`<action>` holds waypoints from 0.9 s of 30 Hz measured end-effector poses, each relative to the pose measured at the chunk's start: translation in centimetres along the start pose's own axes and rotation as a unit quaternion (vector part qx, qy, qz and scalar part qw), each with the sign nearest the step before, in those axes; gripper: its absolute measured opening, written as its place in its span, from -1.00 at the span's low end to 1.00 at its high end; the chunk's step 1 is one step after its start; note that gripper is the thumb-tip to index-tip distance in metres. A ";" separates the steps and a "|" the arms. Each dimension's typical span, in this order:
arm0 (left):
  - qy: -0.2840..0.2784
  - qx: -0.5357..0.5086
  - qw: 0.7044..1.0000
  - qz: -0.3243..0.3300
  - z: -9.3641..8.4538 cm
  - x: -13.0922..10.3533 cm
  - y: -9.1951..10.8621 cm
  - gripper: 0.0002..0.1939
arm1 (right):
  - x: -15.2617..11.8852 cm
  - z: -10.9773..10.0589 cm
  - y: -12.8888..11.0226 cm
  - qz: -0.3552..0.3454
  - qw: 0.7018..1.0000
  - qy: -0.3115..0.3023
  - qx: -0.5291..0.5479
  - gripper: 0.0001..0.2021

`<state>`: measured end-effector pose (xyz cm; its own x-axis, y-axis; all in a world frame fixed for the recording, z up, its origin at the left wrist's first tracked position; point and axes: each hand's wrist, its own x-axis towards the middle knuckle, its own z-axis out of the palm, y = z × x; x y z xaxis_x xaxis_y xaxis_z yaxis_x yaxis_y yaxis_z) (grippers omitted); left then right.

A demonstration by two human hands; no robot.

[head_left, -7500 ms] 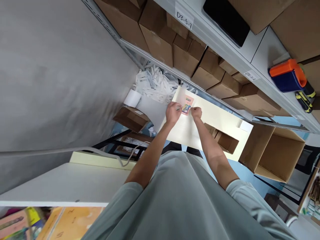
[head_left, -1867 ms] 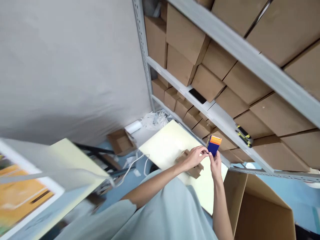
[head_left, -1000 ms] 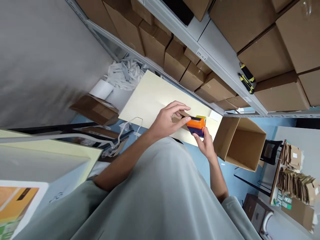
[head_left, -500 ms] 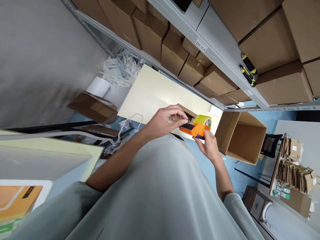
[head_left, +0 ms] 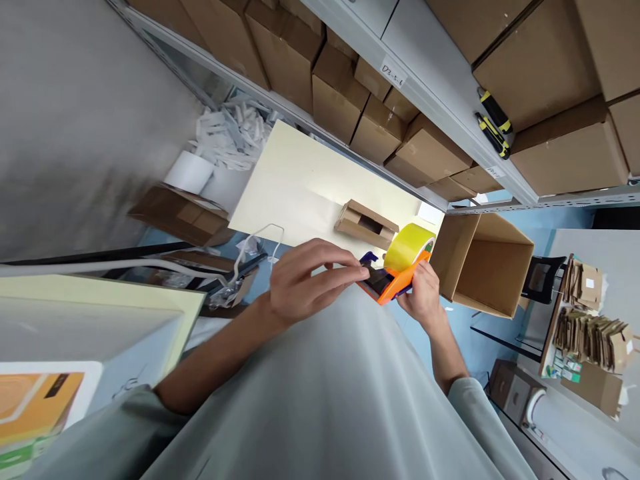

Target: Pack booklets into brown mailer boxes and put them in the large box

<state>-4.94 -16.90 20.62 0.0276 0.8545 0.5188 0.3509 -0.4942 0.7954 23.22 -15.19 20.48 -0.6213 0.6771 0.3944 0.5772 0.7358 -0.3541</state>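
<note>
My right hand (head_left: pixel 424 293) is wrapped round an orange tape dispenser (head_left: pixel 395 285) that carries a roll of yellow tape (head_left: pixel 409 247). Its dark end points toward my left hand (head_left: pixel 313 277). The fingers of my left hand are stretched out, and their tips are at the dispenser's dark end; no held object shows between them. Behind the dispenser, a small brown carton (head_left: pixel 367 225) with a slot-like opening lies on the pale yellow tabletop (head_left: pixel 295 180).
A large open cardboard box (head_left: pixel 493 267) stands right of the table. Brown boxes (head_left: pixel 340 87) fill the shelves above, with two yellow-black cutters (head_left: pixel 494 123) on a ledge. White scraps (head_left: pixel 235 137), a white roll (head_left: pixel 189 173) and a white cable (head_left: pixel 257 233) are at left.
The dispenser has tilted and come nearer to me, its tape roll more in view. My left hand has moved left and down with fingers straighter. The small carton is now uncovered.
</note>
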 end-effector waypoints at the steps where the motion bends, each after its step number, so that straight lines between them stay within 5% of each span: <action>1: 0.004 -0.006 1.000 0.005 -0.2 0.1 0.4 -0.90 | -0.1 -0.1 -0.2 -0.002 1.000 0.006 -0.001 -0.91; 13: 0.020 0.014 0.995 0.092 -2.4 3.8 4.3 -0.88 | -0.2 -2.5 -1.5 -0.024 0.999 -0.010 0.028 -0.94; 19: -0.062 -0.014 0.998 -0.010 -3.1 4.2 5.2 -0.82 | -0.1 -2.7 -1.5 -0.011 0.999 -0.022 0.034 -0.96; 24: -0.103 -0.002 0.994 0.048 -3.9 4.1 4.5 -0.77 | 0.0 -2.6 -1.5 -0.029 1.000 0.001 0.011 -0.94; 27: -0.141 -0.025 0.989 0.028 -4.3 4.2 4.3 -0.66 | -0.1 -2.8 -1.5 -0.020 1.000 -0.013 0.011 -0.89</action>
<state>-7.36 -16.16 27.58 0.3081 0.8326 0.4603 0.2954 -0.5437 0.7856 23.90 -16.33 23.32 -0.6571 0.6476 0.3857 0.5408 0.7615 -0.3573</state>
